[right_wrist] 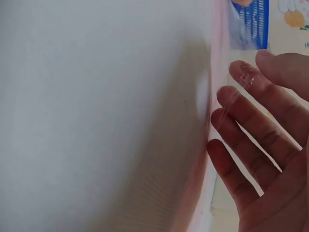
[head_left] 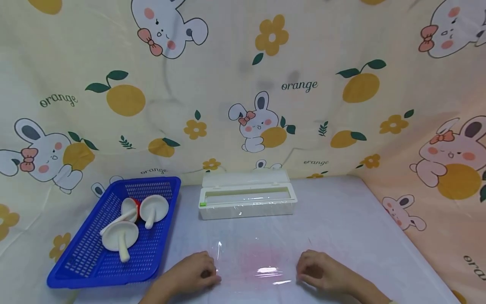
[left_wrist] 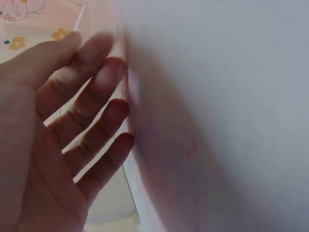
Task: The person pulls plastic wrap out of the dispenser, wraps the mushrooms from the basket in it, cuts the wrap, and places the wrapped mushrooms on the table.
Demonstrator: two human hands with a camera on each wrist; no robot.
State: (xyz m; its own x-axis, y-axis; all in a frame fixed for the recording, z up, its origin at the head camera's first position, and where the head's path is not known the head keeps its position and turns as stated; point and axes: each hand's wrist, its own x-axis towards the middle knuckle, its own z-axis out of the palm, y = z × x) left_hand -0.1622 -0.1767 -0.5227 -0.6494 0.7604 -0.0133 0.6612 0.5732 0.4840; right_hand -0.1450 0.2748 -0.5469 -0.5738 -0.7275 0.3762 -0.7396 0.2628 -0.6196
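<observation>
A clear sheet of cling film (head_left: 247, 253) stretches between the two hands just over the white table, showing mostly by its bright reflections. My left hand (head_left: 195, 272) pinches its left edge between thumb and bent fingers. At the right edge, my right hand (head_left: 322, 270) pinches it the same way; the right wrist view shows wrinkled film at the index fingertip (right_wrist: 247, 77). Behind the sheet stands a white cling film dispenser box (head_left: 247, 210) with its lid (head_left: 244, 179) raised. Whether the sheet still joins the roll, I cannot tell.
On the left sits a blue perforated basket (head_left: 152, 180) holding several toy mushrooms (head_left: 120, 237) with white stems, one with red on its cap. A printed cloth (head_left: 228, 63) with rabbits and oranges hangs behind and along the sides of the table (head_left: 334, 215).
</observation>
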